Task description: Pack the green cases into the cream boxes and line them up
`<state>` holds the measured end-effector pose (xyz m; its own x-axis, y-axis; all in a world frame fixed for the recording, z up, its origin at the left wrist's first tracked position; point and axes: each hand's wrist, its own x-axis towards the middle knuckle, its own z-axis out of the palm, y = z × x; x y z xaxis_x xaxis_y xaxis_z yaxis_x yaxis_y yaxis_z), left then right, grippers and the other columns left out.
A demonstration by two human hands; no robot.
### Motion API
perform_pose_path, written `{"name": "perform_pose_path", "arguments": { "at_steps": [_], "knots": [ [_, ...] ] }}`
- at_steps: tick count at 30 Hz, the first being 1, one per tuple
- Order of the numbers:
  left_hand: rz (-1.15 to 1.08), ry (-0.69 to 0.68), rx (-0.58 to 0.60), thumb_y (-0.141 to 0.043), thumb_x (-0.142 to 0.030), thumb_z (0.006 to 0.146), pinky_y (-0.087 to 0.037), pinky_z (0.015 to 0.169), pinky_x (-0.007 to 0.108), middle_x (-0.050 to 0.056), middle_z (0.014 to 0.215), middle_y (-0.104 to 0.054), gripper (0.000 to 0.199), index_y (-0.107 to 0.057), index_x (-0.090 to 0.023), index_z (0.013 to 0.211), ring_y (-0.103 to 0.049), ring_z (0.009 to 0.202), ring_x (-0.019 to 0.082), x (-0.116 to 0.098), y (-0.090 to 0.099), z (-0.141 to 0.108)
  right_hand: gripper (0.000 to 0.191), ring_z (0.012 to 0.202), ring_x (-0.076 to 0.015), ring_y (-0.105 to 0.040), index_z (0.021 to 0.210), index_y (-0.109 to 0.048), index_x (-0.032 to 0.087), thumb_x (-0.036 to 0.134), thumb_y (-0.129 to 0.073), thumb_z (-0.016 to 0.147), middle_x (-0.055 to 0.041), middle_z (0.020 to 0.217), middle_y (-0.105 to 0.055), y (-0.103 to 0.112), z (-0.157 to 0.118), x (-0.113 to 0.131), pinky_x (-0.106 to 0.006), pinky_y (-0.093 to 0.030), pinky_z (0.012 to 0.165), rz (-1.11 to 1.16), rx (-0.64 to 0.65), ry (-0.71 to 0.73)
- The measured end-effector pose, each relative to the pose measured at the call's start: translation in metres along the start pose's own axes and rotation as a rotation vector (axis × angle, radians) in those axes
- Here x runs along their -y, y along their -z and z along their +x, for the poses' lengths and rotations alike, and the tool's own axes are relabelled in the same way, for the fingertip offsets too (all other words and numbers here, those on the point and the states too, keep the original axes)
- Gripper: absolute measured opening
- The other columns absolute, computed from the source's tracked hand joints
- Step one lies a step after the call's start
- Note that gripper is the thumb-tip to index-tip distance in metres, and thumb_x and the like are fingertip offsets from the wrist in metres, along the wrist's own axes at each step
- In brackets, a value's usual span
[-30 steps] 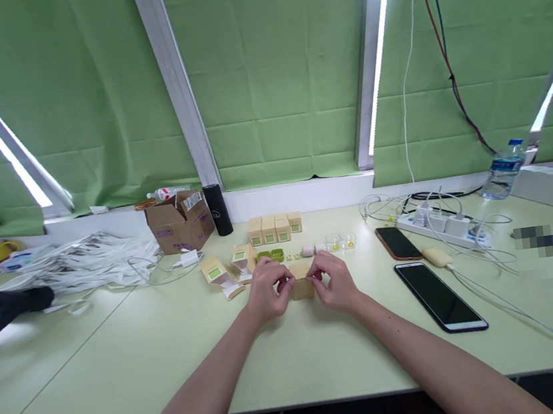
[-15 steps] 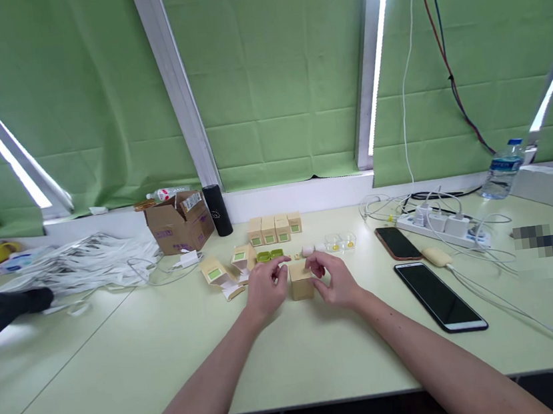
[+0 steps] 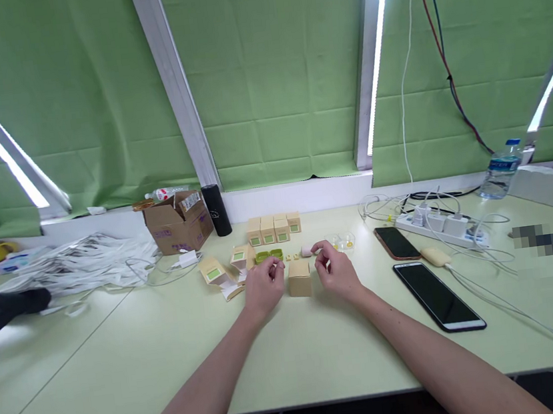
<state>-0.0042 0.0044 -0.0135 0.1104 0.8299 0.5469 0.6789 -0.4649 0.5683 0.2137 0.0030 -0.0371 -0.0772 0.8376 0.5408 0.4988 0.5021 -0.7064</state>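
A small closed kraft cardboard box (image 3: 299, 279) stands upright on the table between my two hands. My left hand (image 3: 264, 285) is just left of it, apart from the box, its fingers loosely curled with nothing visible in them. On the other side my right hand (image 3: 335, 269) is also clear of the box, thumb and fingers parted and bent. Behind the box lie two tiny yellowish pieces (image 3: 292, 257), a white cylindrical piece (image 3: 306, 251) near my right fingertips, and green open trays (image 3: 269, 255). Clear plastic cups (image 3: 346, 241) with yellow bits are partly hidden behind my right hand.
Several closed kraft boxes (image 3: 268, 229) stand in a row farther back. Two opened boxes (image 3: 219, 276) lie left of my left hand. Two phones (image 3: 439, 296) and a power strip (image 3: 443, 227) with cables are on the right; a brown carton (image 3: 178, 227) is back left.
My right hand has drawn off the box to the right, and my left hand has pulled back slightly left. The box stays standing, its top now looking flat and closed.
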Motion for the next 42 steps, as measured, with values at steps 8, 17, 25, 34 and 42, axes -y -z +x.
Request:
{"name": "perform_pose_path", "arguments": {
  "at_steps": [8,17,25,34,42],
  "knots": [
    [-0.017,0.061,0.160,-0.051,-0.013,0.085,-0.036,0.060,0.030,-0.004,0.054,-0.057,0.041,-0.077,-0.021,0.115,-0.051,0.051,0.018,0.005,-0.008,-0.001,0.037,0.065,-0.0175,-0.054,0.111,-0.054,0.026,0.016,-0.062,0.076,0.0050,0.072,-0.055,0.006,-0.007,0.014,-0.029,-0.039,0.063,-0.043,0.126,0.239],
    [0.045,0.093,0.182,-0.055,-0.023,0.088,-0.031,0.058,0.028,-0.003,0.055,-0.056,0.017,-0.069,-0.019,0.080,-0.047,0.054,0.015,-0.004,-0.002,-0.001,0.033,0.073,-0.0198,-0.061,0.119,-0.052,0.026,0.015,-0.050,0.088,0.0026,0.081,-0.066,-0.002,0.000,0.005,-0.028,-0.038,0.064,-0.193,0.064,-0.086],
    [0.073,0.108,0.158,-0.054,-0.017,0.085,-0.031,0.059,0.028,-0.001,0.061,-0.061,0.018,-0.067,-0.020,0.072,-0.052,0.058,0.015,-0.009,0.000,-0.002,0.039,0.082,-0.0198,-0.066,0.115,-0.056,0.027,0.007,-0.055,0.081,0.0015,0.088,-0.074,-0.005,0.003,-0.001,-0.026,-0.038,0.065,-0.181,0.143,-0.255],
    [0.212,0.219,0.075,-0.055,-0.020,0.092,-0.030,0.061,0.029,-0.001,0.063,-0.065,0.019,-0.071,-0.022,0.082,-0.057,0.061,0.018,-0.008,0.002,0.002,0.036,0.079,-0.0180,-0.064,0.103,-0.060,0.024,0.005,-0.050,0.074,-0.0013,0.098,-0.070,0.002,0.006,-0.001,-0.028,-0.047,0.071,-0.080,0.049,-0.184],
    [0.179,0.241,0.014,-0.056,-0.019,0.094,-0.030,0.061,0.028,-0.001,0.064,-0.064,0.018,-0.071,-0.022,0.085,-0.057,0.062,0.017,-0.007,0.003,0.003,0.053,0.103,-0.0215,-0.064,0.128,-0.052,0.029,0.010,-0.059,0.079,-0.0059,0.132,-0.061,0.029,0.012,0.029,-0.032,-0.050,0.075,-0.158,0.226,0.001]
  ]
}}
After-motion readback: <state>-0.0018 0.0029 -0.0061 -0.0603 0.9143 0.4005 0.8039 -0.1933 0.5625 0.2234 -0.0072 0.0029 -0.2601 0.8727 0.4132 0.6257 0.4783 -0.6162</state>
